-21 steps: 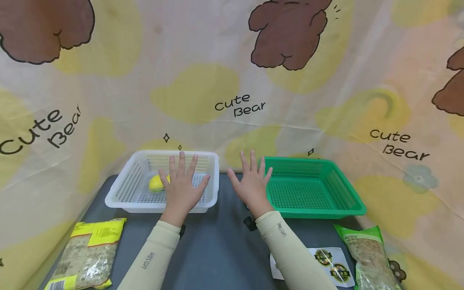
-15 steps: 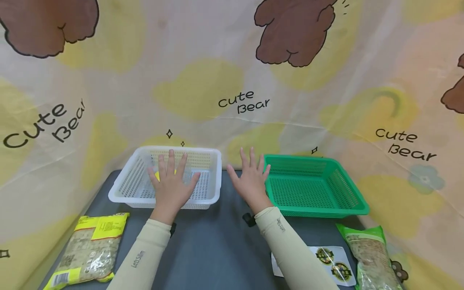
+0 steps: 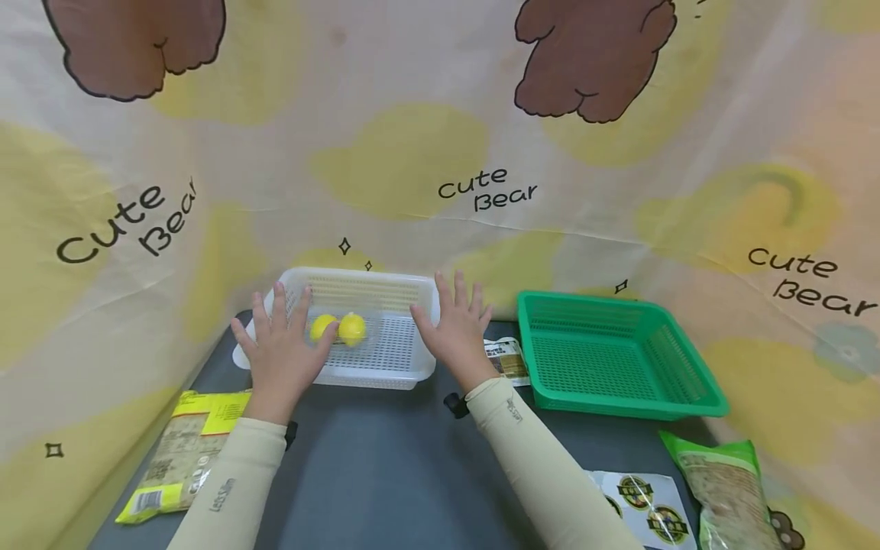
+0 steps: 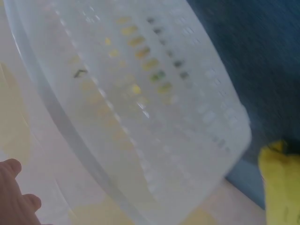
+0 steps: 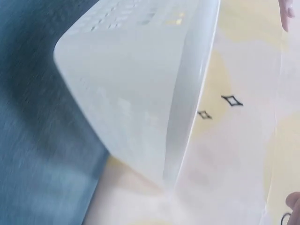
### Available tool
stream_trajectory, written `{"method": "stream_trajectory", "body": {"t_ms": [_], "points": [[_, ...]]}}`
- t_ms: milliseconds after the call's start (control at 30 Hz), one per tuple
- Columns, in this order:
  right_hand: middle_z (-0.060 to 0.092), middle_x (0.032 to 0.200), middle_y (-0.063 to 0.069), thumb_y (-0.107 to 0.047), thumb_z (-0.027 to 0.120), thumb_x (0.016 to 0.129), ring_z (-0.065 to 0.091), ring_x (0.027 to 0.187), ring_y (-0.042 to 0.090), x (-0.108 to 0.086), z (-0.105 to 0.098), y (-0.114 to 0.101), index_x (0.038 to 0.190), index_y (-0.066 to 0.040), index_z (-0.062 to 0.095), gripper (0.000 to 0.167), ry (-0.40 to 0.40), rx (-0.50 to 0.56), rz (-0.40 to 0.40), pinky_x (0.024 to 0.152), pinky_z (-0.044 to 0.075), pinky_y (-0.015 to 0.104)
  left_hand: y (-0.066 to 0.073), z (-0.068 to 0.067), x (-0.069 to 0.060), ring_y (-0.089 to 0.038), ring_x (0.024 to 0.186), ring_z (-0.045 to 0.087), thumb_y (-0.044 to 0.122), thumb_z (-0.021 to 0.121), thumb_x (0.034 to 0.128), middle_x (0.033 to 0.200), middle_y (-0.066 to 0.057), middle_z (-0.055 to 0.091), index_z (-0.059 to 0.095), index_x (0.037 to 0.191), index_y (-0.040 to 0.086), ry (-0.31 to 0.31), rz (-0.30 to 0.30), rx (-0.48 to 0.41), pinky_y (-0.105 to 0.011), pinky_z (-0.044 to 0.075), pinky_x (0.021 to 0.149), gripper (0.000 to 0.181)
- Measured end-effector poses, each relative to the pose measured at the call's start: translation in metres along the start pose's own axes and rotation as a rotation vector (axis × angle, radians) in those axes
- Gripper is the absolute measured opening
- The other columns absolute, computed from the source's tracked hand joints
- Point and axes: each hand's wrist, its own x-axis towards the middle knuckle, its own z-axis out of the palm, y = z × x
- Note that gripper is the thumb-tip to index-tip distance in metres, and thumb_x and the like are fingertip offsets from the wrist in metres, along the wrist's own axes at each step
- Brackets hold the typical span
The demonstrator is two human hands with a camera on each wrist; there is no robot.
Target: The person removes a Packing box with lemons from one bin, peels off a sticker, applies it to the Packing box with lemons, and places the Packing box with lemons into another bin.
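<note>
In the head view both hands hover with spread, straight fingers and hold nothing. My left hand (image 3: 280, 359) is over the left end of the white basket (image 3: 371, 378), hiding part of its rim. Two round yellow objects (image 3: 352, 329) lie side by side in that basket, the left one partly behind my thumb. My right hand (image 3: 457, 332) is at the basket's right end. The left wrist view shows the basket's perforated wall (image 4: 187, 154) and some of my left fingers (image 4: 14, 187) at the lower left. The right wrist view shows the basket's end wall (image 5: 126, 84).
A green basket (image 3: 619, 406) stands to the right, with a printed packet (image 3: 507, 359) beside its left side. A yellow-labelled bag (image 3: 182, 451) lies at the left. Stickers (image 3: 649, 504) and a green-topped bag (image 3: 729, 489) are at the front right. A printed cloth (image 3: 412, 153) hangs behind.
My left hand has moved left across the white basket, uncovering the two yellow objects. The right hand has shifted from beside the green basket to the white one's right end. The head view has turned slightly.
</note>
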Motion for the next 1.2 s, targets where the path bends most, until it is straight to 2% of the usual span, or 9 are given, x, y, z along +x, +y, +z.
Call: {"method": "stream_trajectory", "body": {"t_ms": [100, 333, 533, 600, 700, 867, 967, 1133, 1200], "points": [[0.004, 0.179, 0.004, -0.07, 0.043, 0.103, -0.004, 0.161, 0.043, 0.002, 0.009, -0.01, 0.171, -0.037, 0.02, 0.079, -0.007, 0.005, -0.028, 0.119, 0.004, 0.076, -0.012, -0.001, -0.003, -0.042, 0.158, -0.021, 0.066, 0.047, 0.103, 0.177, -0.014, -0.002, 0.024, 0.171, 0.023, -0.005, -0.014, 0.011, -0.074, -0.02, 0.113, 0.084], [0.0, 0.179, 0.003, -0.067, 0.048, 0.104, -0.003, 0.161, 0.043, 0.002, 0.039, -0.036, 0.17, -0.04, 0.02, 0.077, -0.066, 0.138, -0.058, 0.121, 0.005, 0.073, -0.041, 0.001, -0.006, -0.044, 0.157, -0.023, 0.069, 0.044, 0.1031, 0.177, -0.015, -0.004, 0.028, 0.17, 0.021, -0.022, -0.042, 0.004, -0.076, -0.02, 0.112, 0.084], [-0.011, 0.178, 0.004, -0.068, 0.051, 0.102, -0.004, 0.16, 0.045, 0.006, 0.072, -0.055, 0.171, -0.04, 0.013, 0.083, -0.198, 0.341, -0.002, 0.118, 0.026, 0.071, -0.058, 0.012, -0.003, -0.045, 0.156, -0.026, 0.074, 0.042, 0.1012, 0.176, -0.016, -0.01, 0.028, 0.169, 0.018, -0.084, -0.094, -0.023, -0.083, -0.003, 0.113, 0.09], [-0.015, 0.177, 0.003, -0.071, 0.05, 0.101, -0.006, 0.16, 0.044, 0.01, 0.082, -0.058, 0.171, -0.042, 0.009, 0.085, -0.251, 0.382, 0.036, 0.116, 0.029, 0.072, -0.059, 0.015, -0.002, -0.047, 0.155, -0.027, 0.077, 0.041, 0.1002, 0.176, -0.016, -0.014, 0.025, 0.17, 0.017, -0.122, -0.111, -0.023, -0.084, 0.002, 0.112, 0.093], [-0.018, 0.177, 0.004, -0.073, 0.05, 0.101, -0.005, 0.16, 0.045, 0.017, 0.094, -0.061, 0.17, -0.044, 0.008, 0.086, -0.307, 0.399, 0.091, 0.117, 0.025, 0.074, -0.056, 0.015, 0.001, -0.052, 0.154, -0.023, 0.079, 0.04, 0.0987, 0.175, -0.018, -0.016, 0.023, 0.17, 0.016, -0.175, -0.127, -0.026, -0.084, 0.003, 0.112, 0.097], [-0.008, 0.177, 0.015, -0.075, 0.051, 0.098, 0.013, 0.156, 0.054, 0.024, 0.103, -0.062, 0.17, -0.044, 0.012, 0.088, -0.346, 0.413, 0.153, 0.114, 0.026, 0.077, -0.051, 0.012, 0.003, -0.064, 0.153, -0.006, 0.081, 0.043, 0.0965, 0.174, -0.026, -0.009, 0.024, 0.17, 0.015, -0.228, -0.15, -0.029, -0.084, 0.005, 0.111, 0.101], [-0.002, 0.176, 0.021, -0.076, 0.053, 0.097, 0.021, 0.153, 0.058, 0.029, 0.106, -0.061, 0.17, -0.045, 0.012, 0.089, -0.391, 0.442, 0.182, 0.113, 0.027, 0.077, -0.049, 0.011, 0.004, -0.066, 0.152, -0.003, 0.083, 0.043, 0.0954, 0.172, -0.032, -0.004, 0.023, 0.17, 0.015, -0.251, -0.17, -0.022, -0.084, 0.008, 0.111, 0.103], [0.007, 0.175, 0.023, -0.07, 0.056, 0.099, 0.014, 0.158, 0.049, 0.034, 0.112, -0.059, 0.17, -0.045, 0.011, 0.088, -0.52, 0.466, 0.207, 0.118, 0.023, 0.073, -0.048, 0.009, 0.003, -0.066, 0.152, -0.002, 0.084, 0.041, 0.0947, 0.169, -0.039, 0.001, 0.022, 0.17, 0.015, -0.282, -0.202, -0.001, -0.083, 0.011, 0.111, 0.104], [0.012, 0.175, 0.019, -0.067, 0.056, 0.101, 0.014, 0.16, 0.043, 0.035, 0.116, -0.058, 0.171, -0.042, 0.011, 0.087, -0.559, 0.469, 0.202, 0.12, 0.023, 0.069, -0.049, 0.008, 0.002, -0.066, 0.152, -0.002, 0.085, 0.04, 0.0946, 0.169, -0.039, 0.0, 0.022, 0.17, 0.015, -0.295, -0.209, 0.0, -0.084, 0.01, 0.11, 0.105]]}}
